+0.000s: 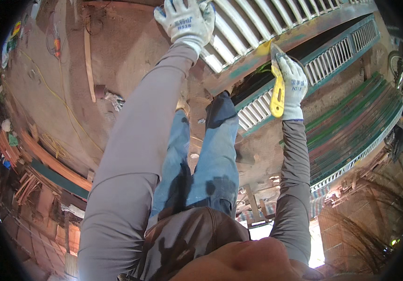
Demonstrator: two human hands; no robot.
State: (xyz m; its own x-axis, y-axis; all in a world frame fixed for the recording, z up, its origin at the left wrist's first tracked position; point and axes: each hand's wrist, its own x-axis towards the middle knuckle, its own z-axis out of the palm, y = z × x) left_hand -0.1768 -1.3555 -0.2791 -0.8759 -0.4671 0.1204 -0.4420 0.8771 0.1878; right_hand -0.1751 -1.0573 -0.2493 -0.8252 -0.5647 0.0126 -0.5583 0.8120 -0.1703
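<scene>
My left hand (186, 25), in a white work glove with its fingers spread, is at the left end of a white slatted shutter panel (239, 65). Its thumb side meets the panel's end; whether it presses on the panel I cannot tell. In my right hand (293, 82), also gloved, is a putty knife with a flat yellow handle (278, 96). The blade points away from me, beside the panel's near frame edge, which has worn green and yellow paint. Below this panel lies a second louvred shutter (321, 66) with a teal frame and white slats.
Several long green and reddish strips (351, 122) are stacked at the right. A yellow cord (65, 104) runs over the brown floor at the left, near a wooden strip (88, 63) and an orange-handled tool (57, 47). Long boards (54, 157) lie at the lower left. A motorcycle wheel (400, 68) shows at the far right.
</scene>
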